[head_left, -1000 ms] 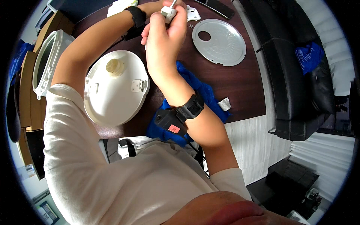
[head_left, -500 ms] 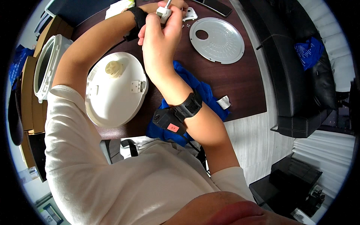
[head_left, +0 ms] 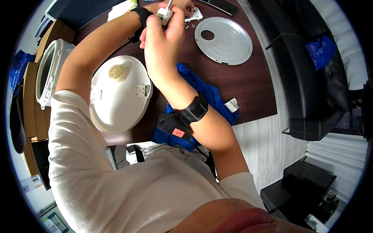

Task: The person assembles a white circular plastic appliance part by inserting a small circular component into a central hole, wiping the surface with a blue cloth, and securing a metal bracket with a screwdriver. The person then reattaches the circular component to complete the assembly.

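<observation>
My right hand (head_left: 165,42) is closed around a small white and grey piece (head_left: 165,14) with a thin metal shaft pointing up and away. Beyond it my left hand (head_left: 185,6) reaches in from the left at the top edge of the view. Its fingers look curled, right beside a small white plastic part (head_left: 195,15), and my right hand partly hides it. What the left fingers hold cannot be made out. A few tiny screws (head_left: 190,26) lie near the white part. Left of my right forearm lies a round white housing (head_left: 120,97) with a cream-coloured knob (head_left: 116,72).
A round grey metal plate (head_left: 229,44) with one hole lies on the dark table (head_left: 248,91). Blue cloth (head_left: 208,93) is under my right forearm. A phone (head_left: 223,6) sits at the far edge; a white-rimmed container (head_left: 50,73) stands left. A black sofa (head_left: 287,66) is on the right.
My right hand has shifted slightly left with the piece still in it. The whole view has moved a little; the objects on the table keep their places.
</observation>
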{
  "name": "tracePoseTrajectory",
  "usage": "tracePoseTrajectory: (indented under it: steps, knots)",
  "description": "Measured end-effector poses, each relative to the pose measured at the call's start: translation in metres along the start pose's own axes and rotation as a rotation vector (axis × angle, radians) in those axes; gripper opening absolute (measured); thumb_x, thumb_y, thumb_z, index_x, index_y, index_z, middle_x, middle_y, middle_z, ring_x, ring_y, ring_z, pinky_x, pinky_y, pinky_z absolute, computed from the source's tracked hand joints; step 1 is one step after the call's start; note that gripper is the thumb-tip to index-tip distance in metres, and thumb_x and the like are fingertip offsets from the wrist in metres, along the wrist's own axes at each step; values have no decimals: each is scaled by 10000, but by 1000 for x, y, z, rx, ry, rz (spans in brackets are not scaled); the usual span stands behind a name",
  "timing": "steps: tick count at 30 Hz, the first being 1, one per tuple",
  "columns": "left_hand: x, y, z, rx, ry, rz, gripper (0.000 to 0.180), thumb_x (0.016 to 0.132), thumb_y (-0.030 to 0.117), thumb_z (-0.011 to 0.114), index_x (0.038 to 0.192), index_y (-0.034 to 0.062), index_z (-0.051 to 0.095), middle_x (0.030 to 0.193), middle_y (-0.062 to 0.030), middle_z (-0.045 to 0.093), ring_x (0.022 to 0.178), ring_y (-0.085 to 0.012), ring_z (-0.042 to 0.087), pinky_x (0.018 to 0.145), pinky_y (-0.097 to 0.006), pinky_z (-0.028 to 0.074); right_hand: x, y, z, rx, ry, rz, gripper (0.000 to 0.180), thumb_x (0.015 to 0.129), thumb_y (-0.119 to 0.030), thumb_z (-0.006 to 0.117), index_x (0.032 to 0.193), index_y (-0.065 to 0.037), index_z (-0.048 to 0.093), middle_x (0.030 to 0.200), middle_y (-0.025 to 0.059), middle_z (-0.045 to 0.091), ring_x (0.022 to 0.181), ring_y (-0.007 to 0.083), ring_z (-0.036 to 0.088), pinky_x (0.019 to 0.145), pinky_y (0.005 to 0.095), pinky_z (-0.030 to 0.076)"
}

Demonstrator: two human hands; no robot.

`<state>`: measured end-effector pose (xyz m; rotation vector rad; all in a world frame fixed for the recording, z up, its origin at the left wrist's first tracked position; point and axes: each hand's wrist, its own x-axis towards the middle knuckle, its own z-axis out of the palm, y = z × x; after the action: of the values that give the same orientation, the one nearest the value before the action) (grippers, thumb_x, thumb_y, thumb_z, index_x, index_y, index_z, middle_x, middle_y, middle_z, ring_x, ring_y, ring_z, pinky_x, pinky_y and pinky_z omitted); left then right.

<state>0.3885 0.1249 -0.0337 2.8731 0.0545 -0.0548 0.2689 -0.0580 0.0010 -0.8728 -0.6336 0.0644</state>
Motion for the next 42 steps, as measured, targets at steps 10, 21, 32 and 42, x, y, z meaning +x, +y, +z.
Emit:
tracePoseTrajectory:
  steps: [10,21,32,42]
  knots:
    - [0,-6,0,142,9,-66,321,808,262,691,1010,13,687,913,-167,697,825,-301,660,777,-370,506,-2,-5,-1,98,-38,286,248,872,-63,513,1099,23,461,957,173,565,862,245,574,785,371,464]
    - [-17,13,-22,-652,-144,-215,176,882,254,603,913,84,638,694,33,567,543,-43,491,466,-194,386,4,-6,-4,122,-12,266,241,869,-60,515,1087,29,459,912,158,561,809,226,569,745,357,471]
    - [-130,36,-91,-1237,185,-134,166,923,196,597,1002,50,597,798,0,584,673,-68,554,607,-212,471,4,-19,-3,338,-36,288,253,897,-82,514,1135,-41,438,757,45,510,494,97,499,416,230,418]
    - [-292,141,-115,-1545,667,-53,165,952,237,495,905,90,554,667,62,355,537,-53,330,488,-200,304,-14,-37,5,224,-194,195,257,908,-44,527,1155,-22,461,753,18,534,549,54,493,444,201,401]
